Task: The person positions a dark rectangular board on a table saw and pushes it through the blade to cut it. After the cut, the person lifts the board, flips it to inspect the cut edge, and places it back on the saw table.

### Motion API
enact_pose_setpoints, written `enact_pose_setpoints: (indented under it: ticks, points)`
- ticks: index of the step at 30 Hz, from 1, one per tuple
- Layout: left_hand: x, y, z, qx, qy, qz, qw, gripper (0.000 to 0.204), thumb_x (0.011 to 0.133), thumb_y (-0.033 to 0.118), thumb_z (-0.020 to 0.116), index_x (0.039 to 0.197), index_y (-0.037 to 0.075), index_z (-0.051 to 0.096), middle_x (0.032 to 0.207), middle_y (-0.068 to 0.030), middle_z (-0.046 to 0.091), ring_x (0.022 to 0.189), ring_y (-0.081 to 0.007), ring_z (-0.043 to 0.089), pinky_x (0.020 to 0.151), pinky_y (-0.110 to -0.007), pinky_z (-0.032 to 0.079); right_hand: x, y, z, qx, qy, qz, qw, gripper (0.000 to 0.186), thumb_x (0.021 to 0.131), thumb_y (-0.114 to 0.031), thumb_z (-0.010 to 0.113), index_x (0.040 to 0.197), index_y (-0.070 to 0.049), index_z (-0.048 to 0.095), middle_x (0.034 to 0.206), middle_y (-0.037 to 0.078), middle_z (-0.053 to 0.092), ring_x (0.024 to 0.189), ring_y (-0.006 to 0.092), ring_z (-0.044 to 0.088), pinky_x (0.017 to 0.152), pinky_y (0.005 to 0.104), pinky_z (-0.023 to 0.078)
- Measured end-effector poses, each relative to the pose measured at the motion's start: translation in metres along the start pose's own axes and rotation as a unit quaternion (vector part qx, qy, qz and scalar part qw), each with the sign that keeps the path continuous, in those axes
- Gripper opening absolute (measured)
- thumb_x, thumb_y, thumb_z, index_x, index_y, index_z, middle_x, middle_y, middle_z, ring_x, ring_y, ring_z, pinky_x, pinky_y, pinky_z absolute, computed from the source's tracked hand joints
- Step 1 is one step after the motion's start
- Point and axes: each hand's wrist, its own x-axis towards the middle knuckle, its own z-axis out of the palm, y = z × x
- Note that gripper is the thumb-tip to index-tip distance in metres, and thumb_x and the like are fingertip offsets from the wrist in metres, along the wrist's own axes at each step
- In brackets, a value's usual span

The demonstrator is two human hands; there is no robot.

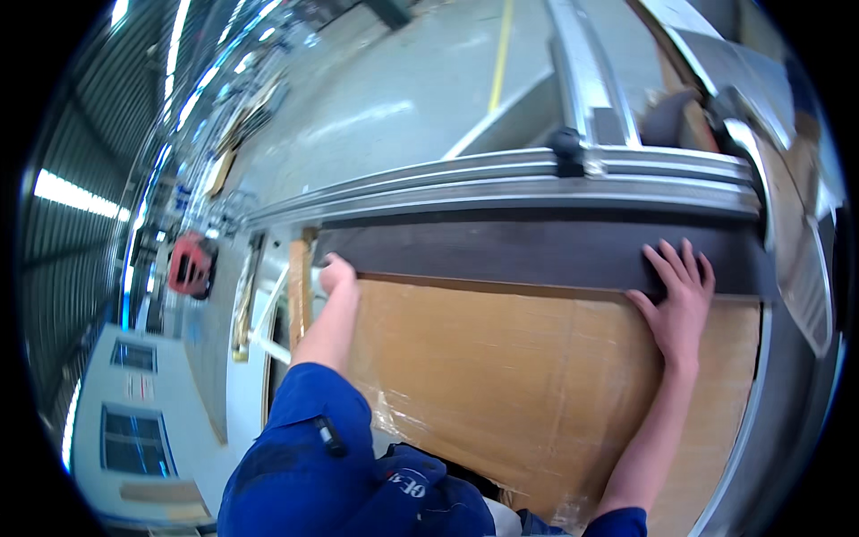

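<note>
A long dark brown board (501, 251) lies flat along an aluminium rail, its near edge over a sheet of brown cardboard. My left hand (337, 273) is closed round the board's left end at the near corner, with the fingertips partly hidden. Toward the other end, my right hand (678, 300) rests on the board, fingers spread on its top face and the thumb by the near edge. The cardboard (474, 358), wrapped in places with clear film, spreads below both forearms.
The aluminium rail (429, 183) runs behind the board and carries a black knob (565, 143). A metal machine part (810, 286) stands at the right. A wooden strip (299, 295) is left of my left hand. A red machine (192, 264) stands farther left on the floor.
</note>
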Motion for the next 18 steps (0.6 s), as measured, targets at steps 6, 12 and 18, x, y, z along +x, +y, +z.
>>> enact_pose_setpoints:
  ticks: [6, 12, 18]
  points:
    - [-0.023, -0.042, -0.011, 0.018, 0.024, -0.068, 0.997, 0.068, 0.1, 0.052, 0.064, 0.114, -0.013, 0.076, 0.123, -0.0313, 0.076, 0.117, -0.0463, 0.072, 0.104, -0.054, 0.056, -0.007, 0.007, 0.019, -0.024, -0.051, -0.026, 0.998, 0.073, 0.07, -0.026, 0.098, 0.138, -0.015, 0.074, 0.148, 0.009, 0.069, 0.15, 0.0348, 0.052, 0.13, 0.0524, 0.029]
    - [-0.036, -0.057, 0.0, 0.002, 0.023, -0.083, 0.996, 0.068, 0.099, 0.052, 0.065, 0.115, -0.014, 0.076, 0.122, -0.031, 0.076, 0.117, -0.0452, 0.073, 0.103, -0.053, 0.056, -0.015, 0.016, 0.017, -0.035, -0.065, -0.025, 0.997, 0.073, 0.069, -0.026, 0.098, 0.137, -0.014, 0.075, 0.147, 0.01, 0.07, 0.149, 0.0359, 0.053, 0.129, 0.0525, 0.029]
    - [0.043, -0.088, 0.027, 0.078, 0.001, -0.004, 0.997, 0.082, 0.104, 0.059, 0.046, 0.125, -0.016, 0.071, 0.133, -0.0349, 0.071, 0.127, -0.0489, 0.068, 0.111, -0.054, 0.051, -0.012, 0.023, 0.016, -0.022, -0.051, -0.034, 0.998, 0.071, 0.067, -0.03, 0.098, 0.133, -0.016, 0.077, 0.142, 0.01, 0.073, 0.145, 0.0353, 0.057, 0.125, 0.0523, 0.034]
